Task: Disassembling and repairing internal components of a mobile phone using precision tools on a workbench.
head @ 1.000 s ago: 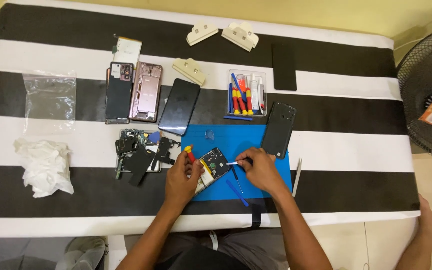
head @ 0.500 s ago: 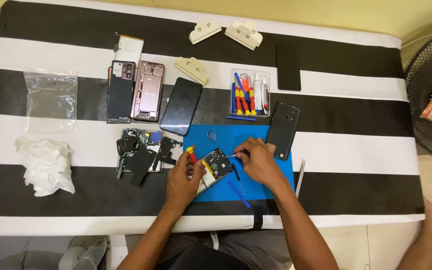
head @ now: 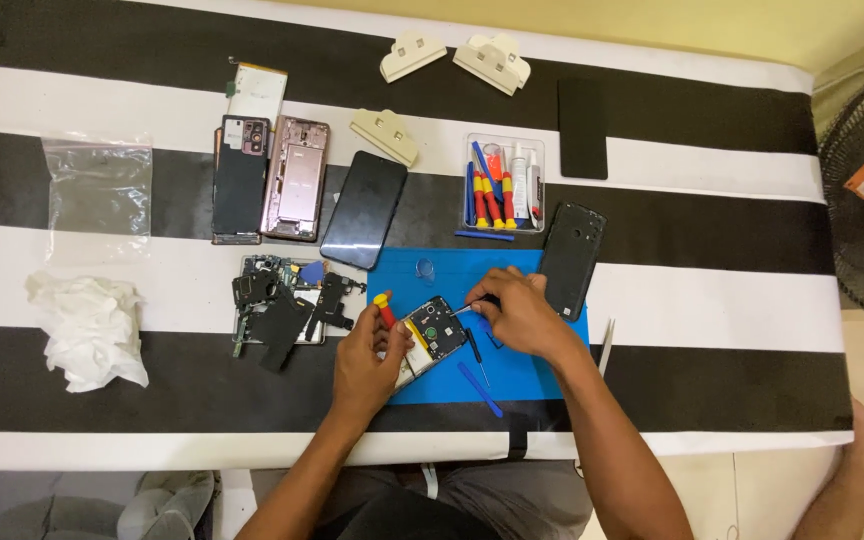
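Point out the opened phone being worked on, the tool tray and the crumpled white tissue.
opened phone (head: 432, 335): head view, on its exposed inner board.
tool tray (head: 504, 190): head view, on the screwdriver handles inside it.
crumpled white tissue (head: 90, 330): head view, on its middle folds.

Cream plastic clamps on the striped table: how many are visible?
3. Two cream plastic clamps lie at the far edge; one lies near the pink phone frame. None seems hidden.

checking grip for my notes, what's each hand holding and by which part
Left hand steadies the opened phone by its lower-left edge. Right hand pinches a thin tool by its handle end.
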